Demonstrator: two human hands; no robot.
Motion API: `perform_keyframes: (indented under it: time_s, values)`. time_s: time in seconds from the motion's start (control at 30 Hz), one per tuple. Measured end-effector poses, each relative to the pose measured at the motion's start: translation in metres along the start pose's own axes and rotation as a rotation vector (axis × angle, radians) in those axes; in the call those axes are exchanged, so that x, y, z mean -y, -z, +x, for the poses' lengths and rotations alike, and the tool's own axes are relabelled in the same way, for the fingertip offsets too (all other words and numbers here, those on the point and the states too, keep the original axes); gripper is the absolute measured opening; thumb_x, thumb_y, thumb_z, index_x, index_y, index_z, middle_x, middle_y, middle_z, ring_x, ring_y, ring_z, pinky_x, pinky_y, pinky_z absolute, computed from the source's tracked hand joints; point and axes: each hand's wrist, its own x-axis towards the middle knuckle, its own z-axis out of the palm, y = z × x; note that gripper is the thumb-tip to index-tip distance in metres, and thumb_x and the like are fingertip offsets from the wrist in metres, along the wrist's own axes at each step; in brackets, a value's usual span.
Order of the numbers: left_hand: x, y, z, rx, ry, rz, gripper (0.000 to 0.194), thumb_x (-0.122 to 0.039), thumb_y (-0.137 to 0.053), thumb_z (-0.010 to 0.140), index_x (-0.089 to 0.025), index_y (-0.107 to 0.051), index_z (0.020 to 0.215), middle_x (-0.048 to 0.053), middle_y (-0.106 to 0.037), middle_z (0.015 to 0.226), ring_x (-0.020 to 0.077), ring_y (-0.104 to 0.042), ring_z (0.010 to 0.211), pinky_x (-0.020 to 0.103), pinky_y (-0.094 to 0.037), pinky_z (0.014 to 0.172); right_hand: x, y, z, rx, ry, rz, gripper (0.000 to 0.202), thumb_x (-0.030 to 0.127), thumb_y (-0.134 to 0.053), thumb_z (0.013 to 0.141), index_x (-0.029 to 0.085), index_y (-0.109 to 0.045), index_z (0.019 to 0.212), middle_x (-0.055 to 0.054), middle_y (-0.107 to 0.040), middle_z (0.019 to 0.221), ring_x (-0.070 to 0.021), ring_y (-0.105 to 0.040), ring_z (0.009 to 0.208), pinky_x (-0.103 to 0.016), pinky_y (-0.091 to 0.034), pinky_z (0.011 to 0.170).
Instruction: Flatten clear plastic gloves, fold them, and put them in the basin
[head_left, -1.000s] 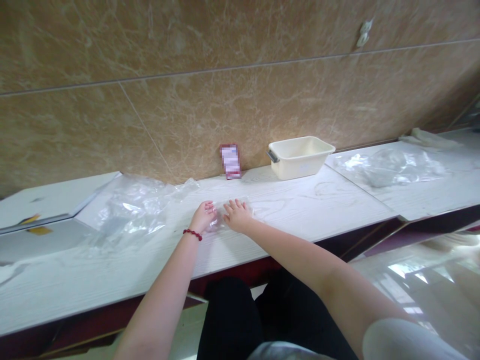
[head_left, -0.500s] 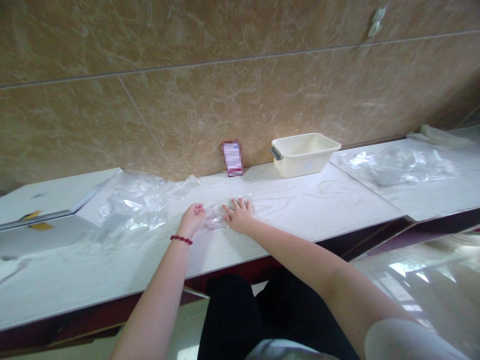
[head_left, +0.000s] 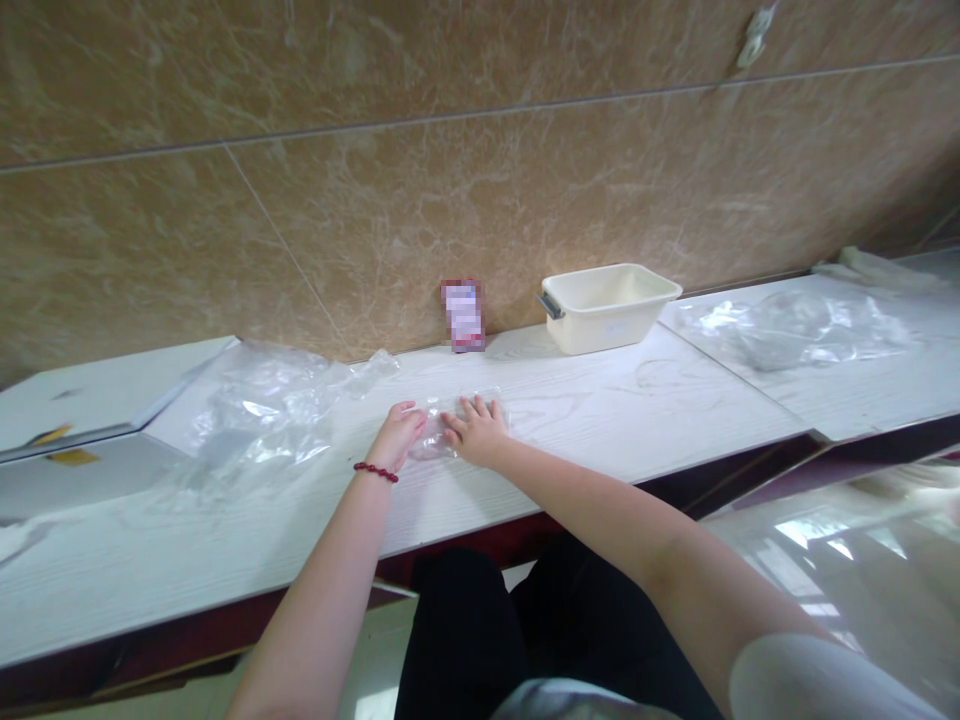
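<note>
Brown marbled wall (head_left: 375,230) backs our white table (head_left: 600,420). From the left, beyond loose plastic sheeting (head_left: 262,405), our left hand (head_left: 401,435), half curled, has come back toward the small clear bag (head_left: 434,442), bringing both hands to it; whether it pinches, we cannot tell. Our right hand (head_left: 478,432) spreads wide, flat atop the bag.

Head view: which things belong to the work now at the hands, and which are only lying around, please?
In the work:
small clear plastic, under the right hand; left hand at its left edge

Seemingly just lying about, untouched now:
tub
red-edged item
left plastic heap
right plastic heap
white box
</note>
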Motion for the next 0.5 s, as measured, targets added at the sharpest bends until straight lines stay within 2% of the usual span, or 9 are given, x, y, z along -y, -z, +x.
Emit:
perform_keyframes:
  time_s: [0.13,0.2,0.33,0.5]
  values:
    - [0.002,0.014,-0.008,-0.091,-0.026,0.366,0.025,-0.021,-0.051,0.067,-0.014,-0.047,0.092,0.005,-0.053,0.083,0.013,-0.053,0.074,0.022,-0.042,0.059,0.0,0.0,0.0,-0.001,-0.006,0.006,0.048,0.052,-0.014,0.08,0.037,-0.026,0.124,-0.003,-0.016,0.136,-0.0293,-0.007,0.123,-0.052,-0.002,0.091]
    - [0.002,0.02,-0.017,-0.063,-0.008,0.472,0.03,-0.026,-0.053,0.065,-0.014,-0.048,0.092,0.004,-0.054,0.077,0.0123,-0.052,0.065,0.021,-0.039,0.052,0.0,-0.001,0.001,0.006,-0.007,0.003,0.049,0.052,-0.014,0.08,0.037,-0.025,0.125,-0.003,-0.016,0.136,-0.0294,-0.006,0.123,-0.052,-0.001,0.091]
    - [0.003,0.02,-0.036,0.074,0.021,0.505,0.044,-0.034,-0.056,0.064,-0.016,-0.041,0.101,0.003,-0.056,0.075,0.0092,-0.049,0.054,0.017,-0.033,0.042,0.001,-0.001,0.0,0.011,-0.011,-0.005,0.048,0.051,-0.016,0.08,0.037,-0.024,0.125,-0.003,-0.014,0.136,-0.029,-0.005,0.123,-0.052,0.0,0.092]
    - [0.008,0.013,-0.042,0.097,0.081,0.438,0.041,-0.028,-0.056,0.066,-0.017,-0.038,0.1,0.004,-0.057,0.076,0.0078,-0.051,0.05,0.015,-0.03,0.037,0.001,0.001,-0.001,0.017,-0.005,-0.017,0.051,0.053,-0.015,0.079,0.036,-0.022,0.126,-0.003,-0.014,0.136,-0.0296,-0.005,0.123,-0.052,-0.001,0.092]
